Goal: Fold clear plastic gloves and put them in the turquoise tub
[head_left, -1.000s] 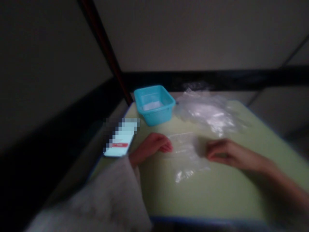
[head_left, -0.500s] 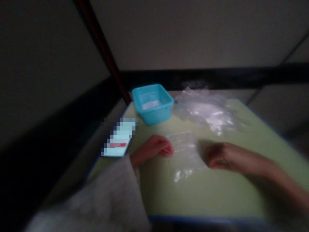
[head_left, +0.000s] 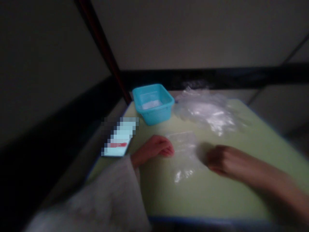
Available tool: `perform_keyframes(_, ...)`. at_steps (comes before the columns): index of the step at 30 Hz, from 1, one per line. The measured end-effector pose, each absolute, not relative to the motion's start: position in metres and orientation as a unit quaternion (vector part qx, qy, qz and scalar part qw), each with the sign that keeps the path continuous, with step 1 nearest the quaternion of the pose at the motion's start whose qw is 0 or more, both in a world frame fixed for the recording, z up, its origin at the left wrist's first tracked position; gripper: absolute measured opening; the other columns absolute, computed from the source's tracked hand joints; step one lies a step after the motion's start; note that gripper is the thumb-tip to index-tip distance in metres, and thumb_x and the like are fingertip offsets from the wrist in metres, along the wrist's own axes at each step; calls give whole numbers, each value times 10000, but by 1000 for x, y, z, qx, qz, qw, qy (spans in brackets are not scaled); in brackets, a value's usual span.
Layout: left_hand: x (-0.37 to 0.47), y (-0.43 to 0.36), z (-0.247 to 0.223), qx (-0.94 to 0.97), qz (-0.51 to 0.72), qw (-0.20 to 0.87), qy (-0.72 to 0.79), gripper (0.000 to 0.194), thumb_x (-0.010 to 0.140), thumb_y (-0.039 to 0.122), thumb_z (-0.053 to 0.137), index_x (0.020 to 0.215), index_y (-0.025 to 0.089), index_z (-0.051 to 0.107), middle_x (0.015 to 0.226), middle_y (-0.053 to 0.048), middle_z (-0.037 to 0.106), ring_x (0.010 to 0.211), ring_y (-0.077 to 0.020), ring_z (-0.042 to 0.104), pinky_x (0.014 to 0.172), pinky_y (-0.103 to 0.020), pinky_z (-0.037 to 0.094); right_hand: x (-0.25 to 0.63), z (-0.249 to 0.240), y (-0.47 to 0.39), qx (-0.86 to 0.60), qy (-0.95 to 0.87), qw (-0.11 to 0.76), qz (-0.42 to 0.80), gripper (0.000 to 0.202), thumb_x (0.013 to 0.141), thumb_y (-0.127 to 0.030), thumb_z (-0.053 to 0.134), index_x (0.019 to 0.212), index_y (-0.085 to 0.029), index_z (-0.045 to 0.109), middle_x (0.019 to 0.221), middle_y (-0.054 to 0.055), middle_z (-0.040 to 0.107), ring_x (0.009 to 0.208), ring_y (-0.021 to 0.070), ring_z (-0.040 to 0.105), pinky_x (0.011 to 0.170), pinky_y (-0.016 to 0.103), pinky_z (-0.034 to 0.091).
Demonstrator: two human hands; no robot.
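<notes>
A clear plastic bag [head_left: 185, 156] lies flat on the yellow-green table [head_left: 193, 199], between my two hands. My left hand [head_left: 162, 146] is closed at the bag's left edge; whatever its fingers pinch is too small to make out. To the right of the bag, my right hand [head_left: 219, 160] is curled closed with its fingers turned down. Blur and shadow hide whether anything is in its fingertips.
A turquoise basket [head_left: 156, 114] with something white inside stands at the back left. Right of it is a heap of clear plastic bags [head_left: 210, 111]. A lit phone-like screen [head_left: 120, 138] lies at the left edge. Walls rise behind and to the left.
My right hand has shifted slightly down and its fingers look more closed. My left hand and the bag have hardly moved.
</notes>
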State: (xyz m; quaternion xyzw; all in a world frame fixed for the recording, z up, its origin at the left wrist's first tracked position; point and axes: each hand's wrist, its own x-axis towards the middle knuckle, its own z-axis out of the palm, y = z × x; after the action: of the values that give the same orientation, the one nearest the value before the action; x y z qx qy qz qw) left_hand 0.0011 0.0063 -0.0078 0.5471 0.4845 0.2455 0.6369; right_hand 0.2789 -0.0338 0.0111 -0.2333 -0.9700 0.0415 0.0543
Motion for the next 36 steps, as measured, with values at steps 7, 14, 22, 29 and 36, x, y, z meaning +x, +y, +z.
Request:
perform_keyframes(7, 1, 7, -8, 542, 243, 639, 488, 208, 740, 311, 596, 673, 126, 665, 717, -56, 716, 682, -148, 680, 698, -268, 524, 278, -1, -36, -221, -973, 30, -56, 256, 879, -82, 493, 667, -198, 578, 717, 11, 592, 678, 170, 525, 697, 371, 388)
perform_keyframes(14, 0, 9, -9, 540, 239, 640, 491, 222, 737, 318, 599, 674, 114, 659, 712, -67, 710, 671, -150, 678, 682, -265, 523, 278, -2, -36, -221, -973, 25, -59, 249, 882, -88, 488, 673, -196, 571, 726, 13, 596, 680, 166, 524, 683, 357, 381)
perform_keyframes(22, 0, 9, -10, 544, 234, 640, 489, 231, 729, 326, 603, 688, 104, 653, 724, -66, 705, 691, -152, 676, 722, -283, 522, 280, 0, -32, -250, -967, 46, 29, 212, 889, -129, 482, 711, -187, 582, 733, 13, 585, 707, 161, 534, 699, 322, 403)
perform_keyframes(29, 0, 10, -11, 547, 233, 638, 489, 236, 722, 333, 604, 680, 105, 651, 731, -69, 707, 704, -158, 679, 732, -289, 524, 279, 20, -33, -298, -934, 54, 189, 201, 877, -75, 445, 751, -176, 563, 762, 17, 583, 657, 127, 549, 600, 267, 404)
perform_keyframes(36, 0, 9, -12, 558, 234, 629, 488, 217, 734, 308, 588, 678, 108, 650, 728, -65, 709, 702, -155, 682, 722, -283, 532, 284, 18, -33, -301, -918, 94, 241, 178, 892, -112, 465, 877, -179, 629, 744, 13, 628, 624, 117, 580, 568, 239, 420)
